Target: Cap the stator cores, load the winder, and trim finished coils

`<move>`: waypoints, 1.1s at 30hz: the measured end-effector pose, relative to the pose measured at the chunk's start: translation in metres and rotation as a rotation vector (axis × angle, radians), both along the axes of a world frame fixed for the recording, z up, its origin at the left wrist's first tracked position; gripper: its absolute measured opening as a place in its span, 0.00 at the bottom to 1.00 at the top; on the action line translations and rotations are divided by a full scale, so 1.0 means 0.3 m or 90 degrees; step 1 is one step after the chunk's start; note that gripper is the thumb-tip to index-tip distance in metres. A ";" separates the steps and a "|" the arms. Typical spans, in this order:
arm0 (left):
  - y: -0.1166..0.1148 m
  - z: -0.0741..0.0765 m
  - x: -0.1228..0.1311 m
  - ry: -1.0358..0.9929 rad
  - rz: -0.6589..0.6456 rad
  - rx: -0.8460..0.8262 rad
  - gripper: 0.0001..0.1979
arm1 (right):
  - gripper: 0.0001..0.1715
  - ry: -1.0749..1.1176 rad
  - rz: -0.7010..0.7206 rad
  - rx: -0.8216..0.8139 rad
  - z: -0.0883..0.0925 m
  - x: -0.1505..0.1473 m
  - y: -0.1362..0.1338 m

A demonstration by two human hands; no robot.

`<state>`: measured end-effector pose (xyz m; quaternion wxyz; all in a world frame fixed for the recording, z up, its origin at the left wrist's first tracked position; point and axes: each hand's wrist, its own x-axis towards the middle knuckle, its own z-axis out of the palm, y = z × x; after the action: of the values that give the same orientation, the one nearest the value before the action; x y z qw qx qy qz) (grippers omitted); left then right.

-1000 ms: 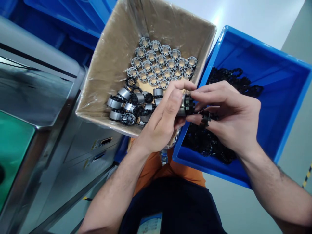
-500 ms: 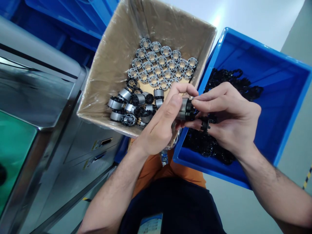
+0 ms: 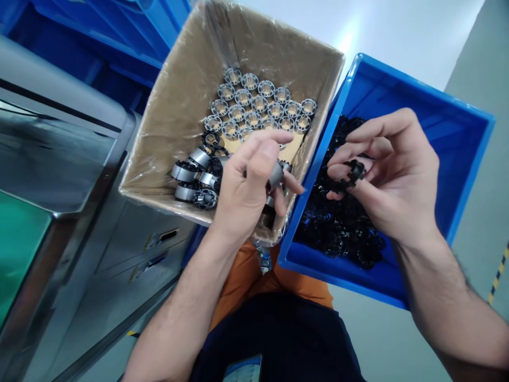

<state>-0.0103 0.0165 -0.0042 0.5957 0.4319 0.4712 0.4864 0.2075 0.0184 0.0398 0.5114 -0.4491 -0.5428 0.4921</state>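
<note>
Over the cardboard box my left hand (image 3: 248, 185) has its fingers spread apart. A silvery stator core (image 3: 275, 176) shows between those fingers, partly hidden, apparently loose from their grip. My right hand (image 3: 401, 175) is closed, pinching a black toothed plastic ring (image 3: 355, 172) between thumb and fingers above the blue bin. Bare metal stator cores (image 3: 259, 103) stand in rows in the far part of the box. Cores fitted with black plastic ends (image 3: 185, 172) lie heaped in its near part.
The cardboard box (image 3: 175, 101) is lined with clear plastic. Right beside it is a blue bin (image 3: 429, 106) with a pile of black plastic rings (image 3: 338, 233). A metal machine cabinet (image 3: 131, 239) stands at left, and more blue bins (image 3: 107, 26) sit behind it.
My hands have moved apart. The left has shifted left over the box with the stator core and spread its fingers; the right has drawn back over the blue bin, keeping a black ring.
</note>
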 end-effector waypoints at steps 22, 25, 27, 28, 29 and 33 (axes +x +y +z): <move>-0.034 0.028 0.005 -0.044 -0.190 -0.011 0.29 | 0.10 -0.163 -0.091 0.089 -0.069 -0.061 -0.045; -0.036 0.031 0.006 -0.043 -0.195 -0.013 0.30 | 0.04 -0.162 -0.099 0.108 -0.070 -0.065 -0.041; -0.037 0.032 0.006 -0.048 -0.198 -0.022 0.29 | 0.04 -0.164 -0.110 0.131 -0.069 -0.063 -0.038; -0.038 0.033 0.005 -0.051 -0.200 -0.025 0.28 | 0.07 -0.171 -0.114 0.143 -0.069 -0.062 -0.038; -0.038 0.033 0.005 -0.052 -0.203 -0.026 0.27 | 0.09 -0.182 -0.117 0.153 -0.069 -0.062 -0.038; -0.041 0.027 0.007 -0.039 -0.213 -0.016 0.27 | 0.11 -0.201 -0.127 0.197 -0.083 -0.089 -0.057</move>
<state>-0.0081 0.0042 0.0037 0.6880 0.4819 0.3800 0.3873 0.1807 0.0014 0.0150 0.5287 -0.4882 -0.6380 0.2741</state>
